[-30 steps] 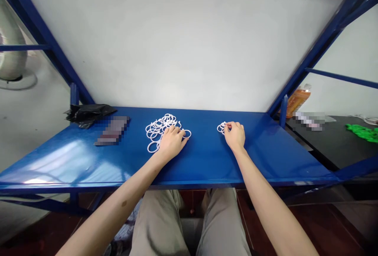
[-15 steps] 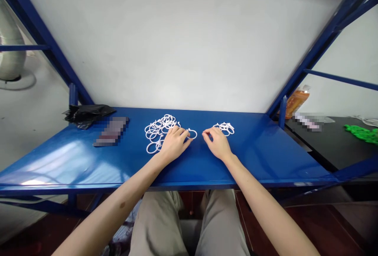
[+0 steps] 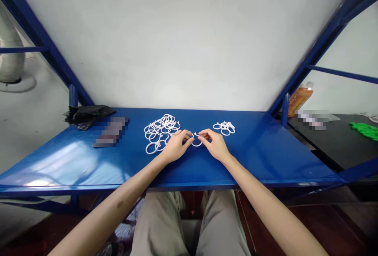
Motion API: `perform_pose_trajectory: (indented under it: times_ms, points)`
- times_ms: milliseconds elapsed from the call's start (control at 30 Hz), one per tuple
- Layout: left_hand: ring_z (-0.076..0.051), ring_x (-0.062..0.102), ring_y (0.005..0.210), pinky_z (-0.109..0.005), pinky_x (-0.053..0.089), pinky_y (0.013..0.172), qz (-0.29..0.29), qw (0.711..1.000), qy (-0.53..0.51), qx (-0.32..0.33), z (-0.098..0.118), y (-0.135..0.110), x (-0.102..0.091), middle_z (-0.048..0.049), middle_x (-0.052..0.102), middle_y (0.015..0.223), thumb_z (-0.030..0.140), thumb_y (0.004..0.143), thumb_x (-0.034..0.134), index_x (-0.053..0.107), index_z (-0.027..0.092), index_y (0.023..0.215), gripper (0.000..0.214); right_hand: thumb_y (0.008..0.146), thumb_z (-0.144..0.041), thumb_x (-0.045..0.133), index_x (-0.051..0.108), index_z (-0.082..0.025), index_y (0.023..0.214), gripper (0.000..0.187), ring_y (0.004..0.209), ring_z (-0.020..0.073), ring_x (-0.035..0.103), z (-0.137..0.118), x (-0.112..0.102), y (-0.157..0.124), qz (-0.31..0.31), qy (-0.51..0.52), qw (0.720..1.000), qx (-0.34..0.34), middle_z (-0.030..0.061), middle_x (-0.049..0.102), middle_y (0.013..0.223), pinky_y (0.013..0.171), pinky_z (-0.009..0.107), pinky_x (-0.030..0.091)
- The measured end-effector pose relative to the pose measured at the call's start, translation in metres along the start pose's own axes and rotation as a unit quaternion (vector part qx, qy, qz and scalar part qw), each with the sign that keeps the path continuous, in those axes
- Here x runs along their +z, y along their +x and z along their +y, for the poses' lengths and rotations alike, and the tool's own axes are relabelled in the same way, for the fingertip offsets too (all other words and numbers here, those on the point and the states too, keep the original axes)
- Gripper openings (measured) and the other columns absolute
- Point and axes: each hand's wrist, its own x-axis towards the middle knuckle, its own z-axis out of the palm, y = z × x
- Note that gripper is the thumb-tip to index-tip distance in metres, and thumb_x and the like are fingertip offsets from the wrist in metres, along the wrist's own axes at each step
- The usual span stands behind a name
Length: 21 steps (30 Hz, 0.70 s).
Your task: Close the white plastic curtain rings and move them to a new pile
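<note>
Both my hands meet over the middle of the blue table [image 3: 265, 157]. My left hand [image 3: 176, 147] and my right hand [image 3: 214, 144] each pinch one end of a single white plastic ring [image 3: 195, 139], held just above the surface. A larger heap of white rings [image 3: 158, 131] lies just left of my left hand. A smaller cluster of white rings [image 3: 225, 127] lies behind and to the right of my right hand.
A black plastic bag [image 3: 85, 114] and a dark flat packet [image 3: 110, 131] lie at the table's back left. Blue frame struts [image 3: 319, 47] rise on both sides. To the right, a black table [image 3: 330, 141] carries an orange bottle [image 3: 299, 97] and green parts [image 3: 366, 130].
My right hand left the small cluster on the right and moved left. My left hand drew one ring out of the heap, and both hands now pinch it between them.
</note>
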Motion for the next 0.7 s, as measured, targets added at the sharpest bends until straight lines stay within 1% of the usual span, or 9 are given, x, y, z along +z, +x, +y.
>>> perform_pose_trajectory:
  times_ms: [67, 167, 300, 533, 600, 700]
  points:
    - [-0.021, 0.065, 0.092, -0.034, 0.048, 0.085, -0.009, 1.0, -0.019, -0.002, 0.0, 0.001, 0.0, 0.0, 0.074, 0.084, 0.032, 0.1, 0.054, 0.061, 0.023, 0.098, 0.011, 0.094, -0.037, 0.065, 0.071, -0.023, 0.095, 0.015, 0.078, 0.018, 0.07, -0.001, 0.001, -0.001, -0.011, -0.015, 1.0, -0.02, 0.0029, 0.075, 0.089, 0.072, 0.031, 0.055]
    - [-0.02, 0.064, 0.091, -0.033, 0.047, 0.085, -0.015, 0.999, -0.045, 0.002, 0.0, 0.001, -0.001, 0.0007, 0.074, 0.086, 0.031, 0.101, 0.05, 0.059, 0.024, 0.098, 0.012, 0.097, -0.035, 0.062, 0.07, -0.024, 0.092, 0.015, 0.084, 0.0197, 0.07, -0.003, 0.003, -0.003, -0.016, -0.038, 0.998, -0.054, 0.0035, 0.075, 0.092, 0.076, 0.032, 0.054]
    - [-0.018, 0.063, 0.087, -0.031, 0.047, 0.081, -0.011, 0.998, -0.058, 0.012, 0.001, -0.001, -0.002, 0.0009, 0.07, 0.085, 0.023, 0.1, 0.048, 0.057, 0.024, 0.095, 0.01, 0.1, -0.031, 0.057, 0.067, -0.024, 0.093, 0.014, 0.088, 0.0207, 0.069, -0.004, 0.007, -0.006, -0.028, -0.052, 0.993, -0.099, 0.0048, 0.072, 0.094, 0.08, 0.033, 0.054]
    - [-0.016, 0.059, 0.083, -0.028, 0.048, 0.077, 0.003, 0.997, 0.021, 0.073, 0.0, -0.007, -0.001, -0.0009, 0.06, 0.086, 0.017, 0.099, 0.045, 0.057, 0.023, 0.09, 0.016, 0.104, -0.024, 0.05, 0.065, -0.023, 0.094, 0.018, 0.087, 0.0202, 0.064, -0.007, 0.007, -0.012, -0.058, -0.105, 0.976, -0.182, 0.0056, 0.069, 0.09, 0.079, 0.034, 0.053]
    - [-0.017, 0.059, 0.085, -0.029, 0.048, 0.079, -0.001, 0.994, 0.051, 0.097, 0.0, -0.008, 0.0, -0.0016, 0.06, 0.086, 0.016, 0.099, 0.043, 0.058, 0.023, 0.09, 0.018, 0.104, -0.023, 0.048, 0.064, -0.023, 0.093, 0.019, 0.086, 0.0203, 0.064, -0.006, 0.006, -0.013, -0.065, -0.123, 0.97, -0.198, 0.0059, 0.068, 0.089, 0.077, 0.034, 0.053]
    - [-0.018, 0.059, 0.086, -0.031, 0.049, 0.08, -0.004, 0.989, 0.091, 0.119, 0.001, -0.006, 0.001, -0.0032, 0.063, 0.088, 0.018, 0.101, 0.042, 0.061, 0.022, 0.093, 0.021, 0.105, -0.024, 0.046, 0.064, -0.023, 0.094, 0.021, 0.085, 0.0205, 0.064, -0.005, 0.008, -0.012, -0.068, -0.147, 0.965, -0.204, 0.0058, 0.068, 0.089, 0.077, 0.034, 0.054]
